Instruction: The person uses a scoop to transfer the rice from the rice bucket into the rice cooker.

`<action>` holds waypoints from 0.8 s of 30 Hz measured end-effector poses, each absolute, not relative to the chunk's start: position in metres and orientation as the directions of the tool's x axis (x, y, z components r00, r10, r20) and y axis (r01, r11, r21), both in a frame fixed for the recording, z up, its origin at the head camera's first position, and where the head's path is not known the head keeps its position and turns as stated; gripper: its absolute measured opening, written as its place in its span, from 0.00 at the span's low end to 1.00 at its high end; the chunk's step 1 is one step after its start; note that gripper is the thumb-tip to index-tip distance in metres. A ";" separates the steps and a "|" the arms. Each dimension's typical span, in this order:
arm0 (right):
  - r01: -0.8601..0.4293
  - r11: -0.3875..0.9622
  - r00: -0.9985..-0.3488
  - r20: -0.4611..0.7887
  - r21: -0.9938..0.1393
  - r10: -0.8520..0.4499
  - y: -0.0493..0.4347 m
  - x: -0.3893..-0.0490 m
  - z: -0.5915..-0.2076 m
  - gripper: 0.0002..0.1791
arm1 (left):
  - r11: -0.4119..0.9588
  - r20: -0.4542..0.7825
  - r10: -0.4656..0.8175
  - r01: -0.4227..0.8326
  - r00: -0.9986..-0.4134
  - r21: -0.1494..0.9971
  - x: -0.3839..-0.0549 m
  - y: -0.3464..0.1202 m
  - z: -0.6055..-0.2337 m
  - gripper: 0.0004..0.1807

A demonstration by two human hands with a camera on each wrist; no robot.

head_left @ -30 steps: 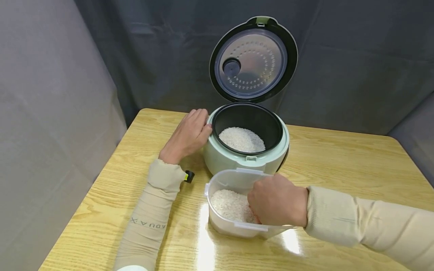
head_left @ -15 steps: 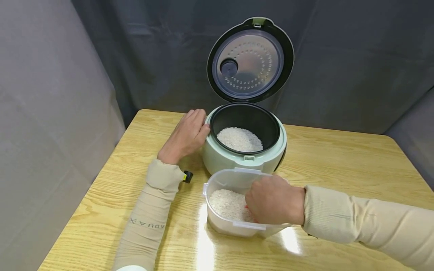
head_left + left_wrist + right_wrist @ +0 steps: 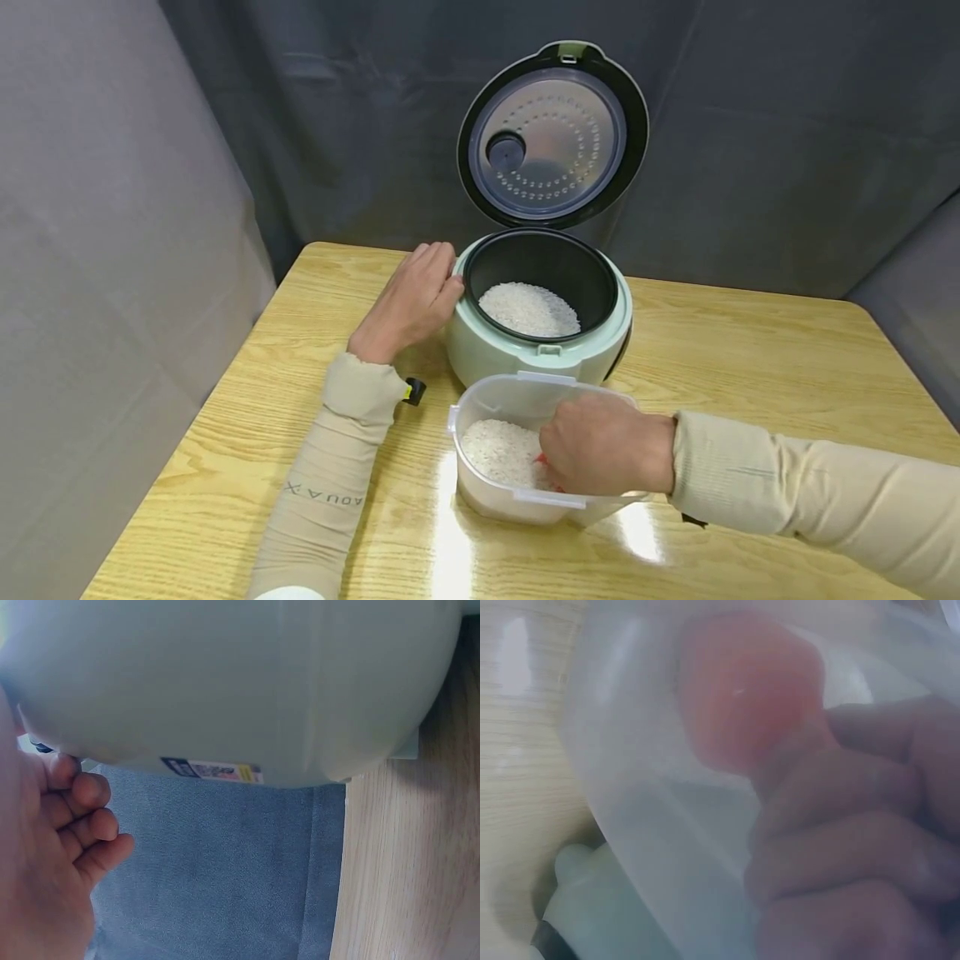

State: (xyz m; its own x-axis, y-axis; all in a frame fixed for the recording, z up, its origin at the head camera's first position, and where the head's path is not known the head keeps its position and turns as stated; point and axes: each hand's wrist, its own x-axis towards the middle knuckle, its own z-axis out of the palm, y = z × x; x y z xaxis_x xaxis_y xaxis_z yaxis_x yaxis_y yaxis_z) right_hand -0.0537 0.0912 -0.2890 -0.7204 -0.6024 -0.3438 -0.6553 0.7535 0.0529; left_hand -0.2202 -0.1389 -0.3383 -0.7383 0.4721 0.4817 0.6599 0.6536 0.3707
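Observation:
A pale green rice cooker [image 3: 495, 354] stands with its lid [image 3: 551, 142] raised and white rice [image 3: 529, 310] in its black inner pot [image 3: 592, 287]. My left hand [image 3: 412, 300] holds the cooker's left rim, its thumb at the edge. In the left wrist view, the fingers [image 3: 90, 791] curl beside the cooker's underside. In front of the cooker is a clear plastic container [image 3: 517, 507] with more rice [image 3: 506, 450]. Reaching into it, my right hand [image 3: 603, 446] grips a red scoop [image 3: 750, 690], seen blurred through the container wall. From the head, only a bit of red shows.
Everything stands on a light wooden table [image 3: 750, 375]. Dark grey cloth [image 3: 360, 125] hangs behind it, and paler cloth [image 3: 112, 250] runs along the left side. The container sits close against the cooker's front.
My right hand has shifted slightly within the container, and more of the red scoop shows beside it. The left hand keeps its place on the cooker. The view has moved a little.

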 end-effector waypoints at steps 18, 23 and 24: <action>-0.694 0.720 -0.695 -0.244 -0.018 -0.676 0.096 -0.055 -0.290 0.27 | 0.649 0.491 0.475 0.667 -0.731 0.366 -0.220 -0.138 -0.338 0.09; -0.695 0.716 -0.692 -0.212 -0.063 -0.690 0.097 -0.055 -0.289 0.28 | 0.653 0.479 0.474 0.660 -0.739 0.372 -0.219 -0.139 -0.337 0.09; -0.691 0.719 -0.693 -0.210 -0.076 -0.689 0.097 -0.055 -0.289 0.28 | 0.654 0.474 0.474 0.657 -0.743 0.375 -0.219 -0.139 -0.337 0.09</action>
